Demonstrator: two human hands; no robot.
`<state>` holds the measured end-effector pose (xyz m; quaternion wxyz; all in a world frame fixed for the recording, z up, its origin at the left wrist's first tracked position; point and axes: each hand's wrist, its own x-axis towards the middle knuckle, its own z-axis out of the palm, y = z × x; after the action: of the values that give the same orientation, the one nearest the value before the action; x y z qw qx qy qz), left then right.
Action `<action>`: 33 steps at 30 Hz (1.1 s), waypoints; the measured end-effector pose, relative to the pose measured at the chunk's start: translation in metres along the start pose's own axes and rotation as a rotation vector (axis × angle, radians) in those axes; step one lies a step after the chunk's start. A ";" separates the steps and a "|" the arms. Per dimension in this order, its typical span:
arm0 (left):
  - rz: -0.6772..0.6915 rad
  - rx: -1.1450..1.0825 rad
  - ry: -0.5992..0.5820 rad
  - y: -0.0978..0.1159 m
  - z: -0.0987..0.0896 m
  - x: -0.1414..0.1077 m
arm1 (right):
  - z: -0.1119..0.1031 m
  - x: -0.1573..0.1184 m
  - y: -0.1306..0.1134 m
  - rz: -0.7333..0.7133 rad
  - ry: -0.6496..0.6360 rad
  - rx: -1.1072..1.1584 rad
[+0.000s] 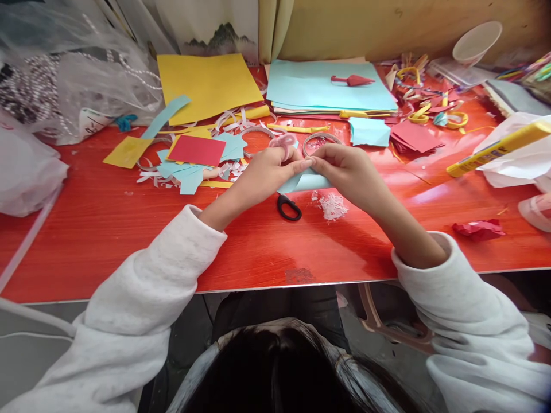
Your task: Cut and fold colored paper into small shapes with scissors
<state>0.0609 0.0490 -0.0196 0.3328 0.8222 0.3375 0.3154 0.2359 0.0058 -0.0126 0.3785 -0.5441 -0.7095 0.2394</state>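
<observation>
Between my two hands is a piece of light blue paper (310, 181), curled over along its lower side. My left hand (273, 169) pinches its upper edge from the left, with thumb and finger pressed together. From the right, my right hand (342, 169) pinches the same edge, so the fingertips of both hands nearly meet. A pink fuzzy loop (284, 142) shows at my left fingers. Below the paper, a black scissors handle (288, 207) lies on the red table (241, 241), its blades hidden. Beside it is a small heap of white paper shreds (333, 206).
Yellow sheets (210, 86) and stacked blue sheets (310, 86) lie at the back. Tape rolls (321, 139), red paper squares (414, 136) and paper scraps surround my hands. A yellow glue stick (499, 148) is at right, plastic bags (26, 163) at left.
</observation>
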 end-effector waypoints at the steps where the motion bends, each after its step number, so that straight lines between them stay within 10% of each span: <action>1: 0.001 0.001 0.004 0.000 0.000 0.000 | 0.000 0.000 0.000 0.004 -0.001 0.004; 33: -0.221 -0.211 -0.054 0.012 -0.005 0.000 | -0.001 0.000 -0.003 0.064 -0.056 0.055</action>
<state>0.0613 0.0442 -0.0073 0.4591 0.7486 0.3818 0.2882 0.2352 0.0051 -0.0098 0.3654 -0.5491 -0.6952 0.2857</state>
